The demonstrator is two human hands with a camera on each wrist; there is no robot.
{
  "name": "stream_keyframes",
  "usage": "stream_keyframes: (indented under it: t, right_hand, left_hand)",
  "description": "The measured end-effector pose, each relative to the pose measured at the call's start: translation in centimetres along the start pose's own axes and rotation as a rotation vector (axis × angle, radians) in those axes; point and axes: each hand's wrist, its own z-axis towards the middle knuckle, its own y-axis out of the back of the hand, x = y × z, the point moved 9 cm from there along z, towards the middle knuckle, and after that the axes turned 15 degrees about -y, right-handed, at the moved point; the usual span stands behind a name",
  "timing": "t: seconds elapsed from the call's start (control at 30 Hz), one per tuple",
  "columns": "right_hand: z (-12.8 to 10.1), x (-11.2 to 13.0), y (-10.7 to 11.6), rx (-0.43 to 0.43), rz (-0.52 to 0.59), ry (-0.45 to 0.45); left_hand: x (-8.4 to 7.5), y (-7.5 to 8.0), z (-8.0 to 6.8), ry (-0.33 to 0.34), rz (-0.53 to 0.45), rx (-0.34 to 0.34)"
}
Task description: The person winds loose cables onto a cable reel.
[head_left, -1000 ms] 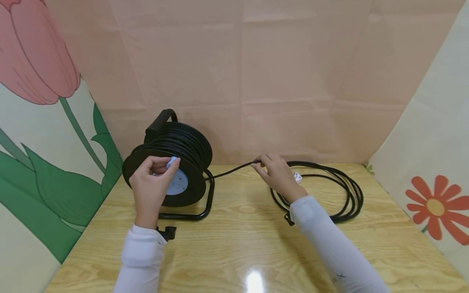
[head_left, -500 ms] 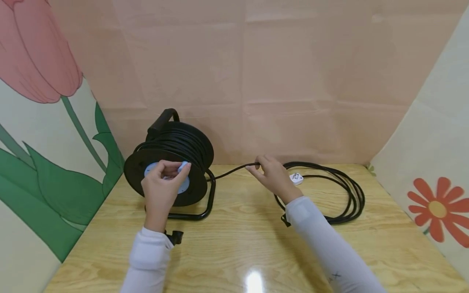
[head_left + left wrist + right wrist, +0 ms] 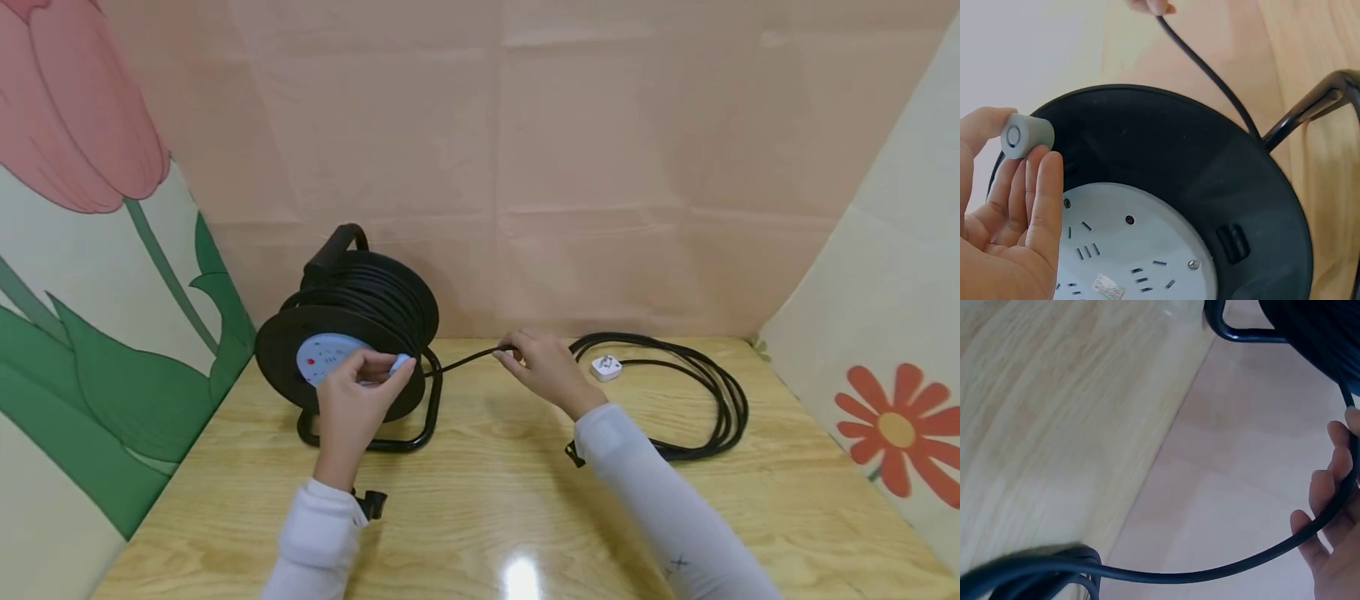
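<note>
Nearest, two white sleeves reach in from the near edge of the wooden surface (image 3: 480, 500). The left hand (image 3: 352, 408) rises at the near left, wrist bent upward, its grip pinched around the pale blue winding knob (image 3: 400, 363) on the face of the cable reel (image 3: 348, 350); in the left wrist view the thumb and fingers (image 3: 1044, 187) close on the knob (image 3: 1025, 136) from both sides. The reel stands upright in its black tube frame (image 3: 427, 417) at the left of the surface, light socket plate (image 3: 322, 354) facing near, black cable wound thickly on the drum, carry handle (image 3: 330, 246) on top at the far side. The right hand (image 3: 543, 371) lies near the middle, palm down, fingers curled loosely around the black cable (image 3: 465, 361), which runs taut from the reel through that grip. Farther right, the rest of the cable lies in loose loops (image 3: 712, 392) on the surface, and the white plug (image 3: 604, 367) rests inside them.
</note>
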Motion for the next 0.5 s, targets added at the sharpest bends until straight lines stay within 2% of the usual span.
stream_keyframes:
  t: [0.2,0.33,0.5]
  right_hand:
    - [-0.2,-0.1,-0.7,0.013,0.003,-0.04]
    - [-0.3,0.6,-1.2,0.029,-0.008,-0.011]
    - [-0.4,1.6,-1.4,0.024,-0.013,0.037]
  left_hand:
    - [0.8,-0.6,-0.8,0.06,0.037,0.046]
    - [1.2,-0.9,-1.2,0.093,0.062,0.082]
    - [1.6,-1.4,-1.5,0.144,0.09,0.171]
